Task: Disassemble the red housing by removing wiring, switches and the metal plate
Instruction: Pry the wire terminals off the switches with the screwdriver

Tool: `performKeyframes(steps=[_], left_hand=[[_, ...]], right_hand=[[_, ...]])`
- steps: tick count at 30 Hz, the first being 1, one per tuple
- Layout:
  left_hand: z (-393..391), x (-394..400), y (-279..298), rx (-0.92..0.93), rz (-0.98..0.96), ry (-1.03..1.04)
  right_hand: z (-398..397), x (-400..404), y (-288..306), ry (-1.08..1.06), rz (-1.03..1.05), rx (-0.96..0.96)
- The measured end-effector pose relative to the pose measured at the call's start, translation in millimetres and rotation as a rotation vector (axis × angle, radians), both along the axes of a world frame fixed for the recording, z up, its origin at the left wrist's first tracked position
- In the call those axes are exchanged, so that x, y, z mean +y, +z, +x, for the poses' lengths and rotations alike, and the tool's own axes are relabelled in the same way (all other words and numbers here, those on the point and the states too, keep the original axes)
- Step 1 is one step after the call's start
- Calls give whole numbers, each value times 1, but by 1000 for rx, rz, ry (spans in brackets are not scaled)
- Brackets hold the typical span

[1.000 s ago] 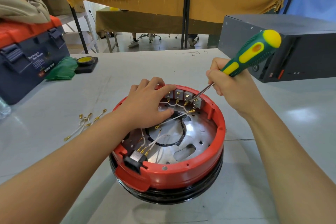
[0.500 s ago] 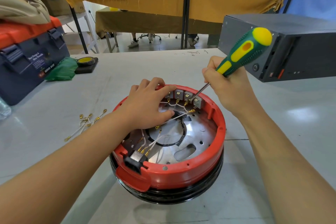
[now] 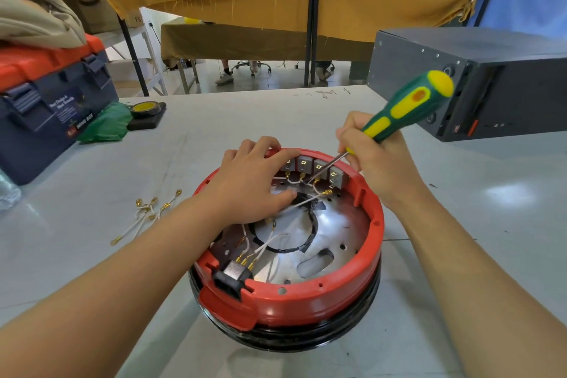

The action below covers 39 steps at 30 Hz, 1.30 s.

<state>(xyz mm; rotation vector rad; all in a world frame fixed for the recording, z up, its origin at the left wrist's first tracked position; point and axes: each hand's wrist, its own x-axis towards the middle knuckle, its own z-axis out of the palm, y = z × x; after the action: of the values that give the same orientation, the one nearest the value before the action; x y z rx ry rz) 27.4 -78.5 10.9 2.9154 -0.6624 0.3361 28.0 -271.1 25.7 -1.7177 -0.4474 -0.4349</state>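
Housing: I see the red housing (image 3: 306,301) on the table (image 3: 92,178), close in front, open side up, metal plate (image 3: 343,224) inside.
Left hand: my left hand (image 3: 251,184) lies spread over the far rim, fingers straight, thumb down on the plate.
Right hand: my right hand (image 3: 377,159) grips the screwdriver (image 3: 405,107), tip among the switches (image 3: 319,167).
Around: loose wires (image 3: 147,215) left of the housing; toolbox (image 3: 46,101) far left; grey box (image 3: 478,80) far right.
Hidden: my left hand covers the leftmost switch; I can't tell what the tip touches.
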Motion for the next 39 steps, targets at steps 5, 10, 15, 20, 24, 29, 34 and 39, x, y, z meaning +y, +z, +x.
performKeyframes(steps=[5,10,15,20,24,29,34,39], left_hand=[[1,1,0,-8,1,0],[1,1,0,-9,-2,-2],[3,2,-1,-6,-9,-5],[2,3,-1,-11,-11,-13],[2,2,-2,-8,-7,-12],[1,2,-1,-4,2,-15],[1,2,0,-4,10,-19],[2,2,0,-5,8,-20]], right_hand=[[-3,-18,2,-95,108,-36],[-7,-17,2,-145,-20,-159],[-11,-12,1,-165,-115,-215],[-14,-16,2,-122,-185,-226],[-16,-16,2,-97,-255,-256],[-15,-19,3,-26,-248,-207],[-9,-21,2,-31,-158,-125],[-2,-21,1,-45,-43,-65]])
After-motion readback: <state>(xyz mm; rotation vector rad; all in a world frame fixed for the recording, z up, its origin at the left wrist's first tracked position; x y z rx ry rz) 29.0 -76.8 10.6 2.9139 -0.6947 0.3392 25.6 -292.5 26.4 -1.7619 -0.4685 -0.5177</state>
